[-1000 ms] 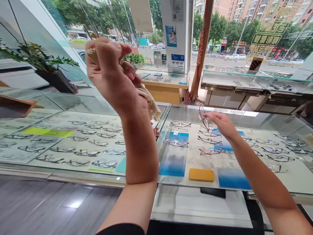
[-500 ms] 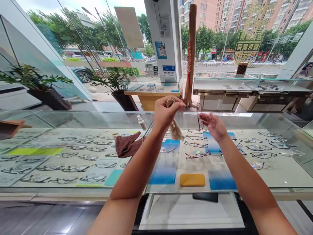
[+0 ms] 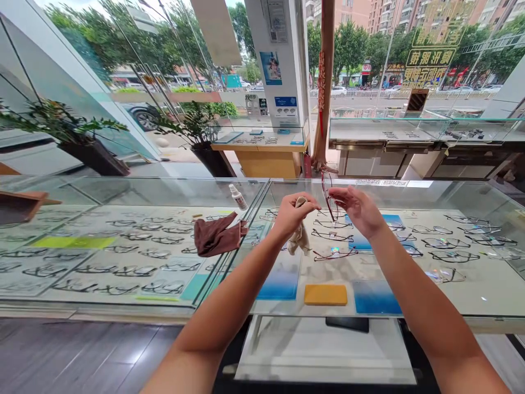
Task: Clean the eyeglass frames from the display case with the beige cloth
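Observation:
My right hand (image 3: 357,209) pinches a pair of thin red-framed glasses (image 3: 329,196) and holds them upright above the glass display counter (image 3: 430,298). My left hand (image 3: 292,214) is closed on a small beige cleaning cloth (image 3: 299,236) that hangs down from its fingers, close beside the glasses. Both hands hover over rows of spectacle frames lying inside the case, among them another red pair (image 3: 333,254).
A brown cloth (image 3: 217,236) and a small white spray bottle (image 3: 237,197) lie on the counter to the left. A yellow pad (image 3: 325,294) and blue cards sit inside the case. More glass counters, potted plants and a street window stand behind.
My left hand came down from high near the camera to counter level beside the glasses, still holding the beige cloth. My right hand stayed holding the red glasses and lifted them slightly.

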`<action>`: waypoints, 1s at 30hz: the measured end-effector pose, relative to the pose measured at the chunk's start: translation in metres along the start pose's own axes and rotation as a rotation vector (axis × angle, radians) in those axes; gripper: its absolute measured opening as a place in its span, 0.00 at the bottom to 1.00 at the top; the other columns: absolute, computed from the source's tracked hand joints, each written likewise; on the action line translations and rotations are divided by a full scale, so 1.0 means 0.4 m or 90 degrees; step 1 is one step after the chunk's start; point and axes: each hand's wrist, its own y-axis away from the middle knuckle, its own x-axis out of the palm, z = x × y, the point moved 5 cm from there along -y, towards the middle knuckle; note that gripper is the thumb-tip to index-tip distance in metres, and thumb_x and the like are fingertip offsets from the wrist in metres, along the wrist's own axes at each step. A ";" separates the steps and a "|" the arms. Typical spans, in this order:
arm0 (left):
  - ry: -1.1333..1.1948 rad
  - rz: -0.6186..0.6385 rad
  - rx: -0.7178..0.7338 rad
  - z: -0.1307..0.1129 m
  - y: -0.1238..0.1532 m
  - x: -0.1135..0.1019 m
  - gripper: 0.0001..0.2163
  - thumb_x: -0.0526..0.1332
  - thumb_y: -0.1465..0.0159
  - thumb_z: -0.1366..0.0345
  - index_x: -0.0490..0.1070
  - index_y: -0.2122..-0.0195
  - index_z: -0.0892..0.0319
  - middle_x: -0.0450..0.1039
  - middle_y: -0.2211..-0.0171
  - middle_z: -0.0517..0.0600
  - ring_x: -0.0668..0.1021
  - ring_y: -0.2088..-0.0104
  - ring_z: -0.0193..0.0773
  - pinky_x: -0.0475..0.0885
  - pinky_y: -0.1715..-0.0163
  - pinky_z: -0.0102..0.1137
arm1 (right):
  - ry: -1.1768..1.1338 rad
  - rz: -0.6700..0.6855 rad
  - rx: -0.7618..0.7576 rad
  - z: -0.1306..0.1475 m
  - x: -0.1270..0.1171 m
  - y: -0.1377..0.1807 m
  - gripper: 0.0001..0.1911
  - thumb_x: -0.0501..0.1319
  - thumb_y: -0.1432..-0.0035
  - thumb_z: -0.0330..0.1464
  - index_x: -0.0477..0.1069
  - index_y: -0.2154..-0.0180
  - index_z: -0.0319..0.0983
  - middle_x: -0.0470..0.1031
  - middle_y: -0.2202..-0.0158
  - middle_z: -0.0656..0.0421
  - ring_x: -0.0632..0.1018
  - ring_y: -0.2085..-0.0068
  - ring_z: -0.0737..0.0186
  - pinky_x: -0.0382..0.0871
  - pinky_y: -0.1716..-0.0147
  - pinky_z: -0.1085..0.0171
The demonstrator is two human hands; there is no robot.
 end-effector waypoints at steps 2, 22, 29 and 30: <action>-0.009 0.016 0.030 -0.007 0.003 0.002 0.04 0.67 0.48 0.65 0.78 0.78 0.59 0.77 0.76 0.47 0.61 0.78 0.28 0.54 0.75 0.30 | 0.009 0.007 0.000 0.002 0.008 0.007 0.20 0.68 0.45 0.55 0.87 0.63 0.48 0.86 0.52 0.59 0.78 0.46 0.55 0.66 0.40 0.55; -0.024 0.013 0.056 -0.025 0.003 0.009 0.06 0.67 0.48 0.64 0.76 0.78 0.59 0.77 0.76 0.48 0.71 0.72 0.34 0.64 0.69 0.31 | 0.005 -0.002 0.040 -0.005 0.017 0.011 0.21 0.67 0.45 0.56 0.86 0.64 0.49 0.85 0.53 0.59 0.77 0.45 0.52 0.65 0.39 0.52; -0.028 0.008 0.051 -0.022 0.002 0.008 0.05 0.67 0.47 0.65 0.79 0.77 0.59 0.79 0.74 0.49 0.73 0.72 0.34 0.65 0.68 0.31 | -0.010 0.002 0.041 -0.004 0.018 0.014 0.20 0.67 0.45 0.55 0.87 0.64 0.49 0.85 0.54 0.59 0.77 0.46 0.53 0.65 0.39 0.53; -0.028 0.007 0.049 -0.022 0.002 0.008 0.05 0.67 0.47 0.65 0.79 0.76 0.59 0.80 0.74 0.48 0.73 0.72 0.34 0.65 0.68 0.30 | -0.011 0.001 0.040 -0.003 0.017 0.014 0.20 0.67 0.45 0.55 0.87 0.64 0.49 0.85 0.54 0.59 0.77 0.45 0.53 0.65 0.39 0.53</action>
